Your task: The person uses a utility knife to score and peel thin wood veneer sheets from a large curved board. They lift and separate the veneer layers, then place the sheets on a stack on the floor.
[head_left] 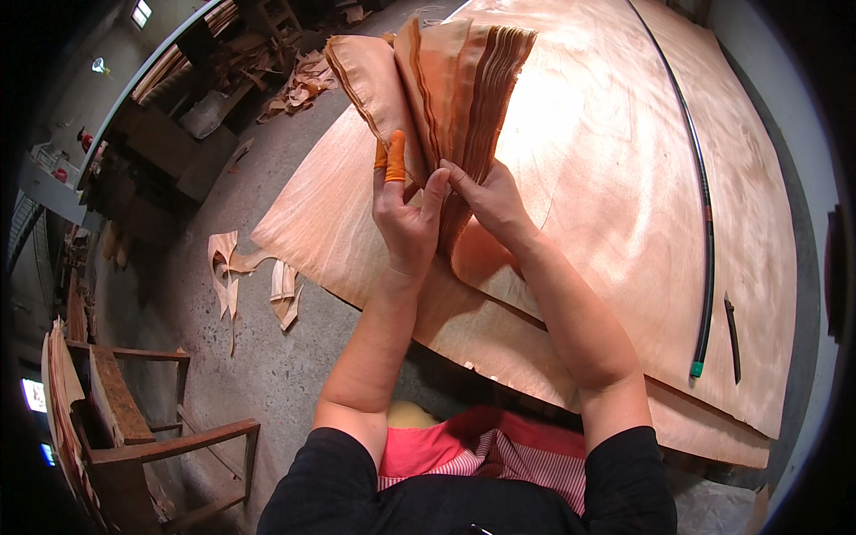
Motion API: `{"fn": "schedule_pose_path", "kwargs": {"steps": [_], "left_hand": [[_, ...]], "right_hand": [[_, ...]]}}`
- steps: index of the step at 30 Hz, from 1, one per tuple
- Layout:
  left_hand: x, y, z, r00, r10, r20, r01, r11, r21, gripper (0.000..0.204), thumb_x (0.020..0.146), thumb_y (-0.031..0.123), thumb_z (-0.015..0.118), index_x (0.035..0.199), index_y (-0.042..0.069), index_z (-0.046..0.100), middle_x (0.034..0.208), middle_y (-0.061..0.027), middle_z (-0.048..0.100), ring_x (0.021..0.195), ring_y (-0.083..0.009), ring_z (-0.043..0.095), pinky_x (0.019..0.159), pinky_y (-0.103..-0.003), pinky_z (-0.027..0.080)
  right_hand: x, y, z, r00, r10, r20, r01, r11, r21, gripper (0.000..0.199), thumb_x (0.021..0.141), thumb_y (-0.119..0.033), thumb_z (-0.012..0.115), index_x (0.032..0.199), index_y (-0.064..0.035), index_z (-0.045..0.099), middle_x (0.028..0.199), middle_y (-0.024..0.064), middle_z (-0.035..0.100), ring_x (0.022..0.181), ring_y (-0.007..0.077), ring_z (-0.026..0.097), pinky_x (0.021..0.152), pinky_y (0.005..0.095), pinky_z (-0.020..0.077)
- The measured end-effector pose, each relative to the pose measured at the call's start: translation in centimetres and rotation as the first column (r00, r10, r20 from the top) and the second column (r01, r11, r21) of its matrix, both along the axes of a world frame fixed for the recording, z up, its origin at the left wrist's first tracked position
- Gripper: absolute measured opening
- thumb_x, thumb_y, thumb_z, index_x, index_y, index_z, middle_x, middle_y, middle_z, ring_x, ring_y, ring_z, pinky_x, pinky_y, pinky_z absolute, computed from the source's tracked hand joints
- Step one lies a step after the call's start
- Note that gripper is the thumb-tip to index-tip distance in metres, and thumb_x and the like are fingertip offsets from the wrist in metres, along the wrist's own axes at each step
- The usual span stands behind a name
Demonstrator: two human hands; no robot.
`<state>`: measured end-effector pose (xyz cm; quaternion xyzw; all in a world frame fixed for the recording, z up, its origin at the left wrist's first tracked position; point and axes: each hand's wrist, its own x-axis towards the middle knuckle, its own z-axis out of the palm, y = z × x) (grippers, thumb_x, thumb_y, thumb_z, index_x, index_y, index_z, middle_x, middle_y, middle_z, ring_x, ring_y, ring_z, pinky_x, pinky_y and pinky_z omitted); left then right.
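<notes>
A thick bundle of thin reddish-brown wood veneer sheets [486,89] stands upright between my hands, fanned into several clumps at its top. My left hand [408,223] is closed round the bundle's left side. Orange covers [395,159] sit on two of its fingers. With thumb and fingers, my right hand [492,201] grips the lower right part of the bundle, its thumb close to the left thumb. The lower end of the bundle hangs over a large pale wood sheet [615,178] lying beneath.
On the large sheets to the right lie a long black rod [709,250] with a green end and a short dark strip [733,339]. Veneer scraps [234,267] litter the concrete floor at left. A wooden frame [178,441] stands at lower left; more scraps [308,80] lie farther back.
</notes>
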<state>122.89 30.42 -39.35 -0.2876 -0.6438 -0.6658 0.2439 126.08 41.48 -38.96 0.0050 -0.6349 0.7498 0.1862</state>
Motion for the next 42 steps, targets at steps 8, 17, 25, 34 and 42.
{"fn": "schedule_pose_path", "kwargs": {"steps": [8,17,25,34,42], "left_hand": [[-0.2,0.2,0.1,0.998,0.058,-0.039,-0.058,0.998,-0.002,0.044,0.081,0.01,0.061,0.117,-0.01,0.047,0.116,-0.022,0.049,0.095,-0.0244,0.056,0.064,-0.027,0.052],[-1.0,-0.2,-0.8,0.975,0.141,-0.171,-0.163,0.98,-0.118,0.034,0.085,0.003,0.048,0.117,-0.01,0.047,0.118,-0.0243,0.049,0.105,-0.0343,0.052,0.08,-0.033,0.047],[-0.5,-0.6,-0.4,0.976,0.164,-0.14,-0.181,0.977,-0.113,0.034,0.086,0.0,0.042,0.118,-0.008,0.047,0.12,-0.0219,0.048,0.11,-0.0359,0.049,0.085,-0.034,0.043],[-0.3,-0.2,-0.7,0.997,0.079,-0.009,-0.079,0.996,-0.032,0.047,0.081,0.017,0.063,0.119,-0.007,0.048,0.11,-0.0191,0.053,0.094,-0.0281,0.056,0.075,-0.032,0.047],[-0.3,-0.2,-0.7,0.99,0.142,0.01,-0.14,0.985,-0.095,0.041,0.083,0.013,0.059,0.117,-0.008,0.048,0.111,-0.0201,0.053,0.095,-0.0291,0.056,0.079,-0.034,0.046]], "right_hand": [[0.2,-0.1,0.3,1.0,0.021,-0.015,-0.021,1.0,-0.007,0.029,0.085,-0.018,0.059,0.105,0.0029,0.054,0.095,0.0074,0.062,0.087,0.0122,0.056,0.076,0.0257,0.0458],[0.1,-0.3,0.3,0.999,0.004,-0.049,-0.004,1.0,-0.002,0.032,0.085,-0.018,0.06,0.107,0.0039,0.053,0.097,0.008,0.061,0.089,0.0131,0.056,0.077,0.0261,0.0454],[0.1,-0.4,0.2,1.0,-0.007,-0.009,0.007,1.0,0.026,0.03,0.084,-0.02,0.061,0.102,0.0033,0.055,0.089,0.0056,0.062,0.082,0.0109,0.056,0.073,0.0249,0.0456],[0.1,-0.1,0.1,1.0,0.012,0.015,-0.012,0.999,0.03,0.029,0.085,-0.022,0.059,0.101,0.0025,0.056,0.089,0.0057,0.061,0.082,0.0108,0.055,0.071,0.0256,0.0453],[0.1,0.0,0.0,1.0,-0.005,0.004,0.005,0.999,0.034,0.028,0.086,-0.021,0.058,0.101,0.0026,0.055,0.087,0.0052,0.061,0.08,0.0106,0.054,0.069,0.0256,0.045]]}}
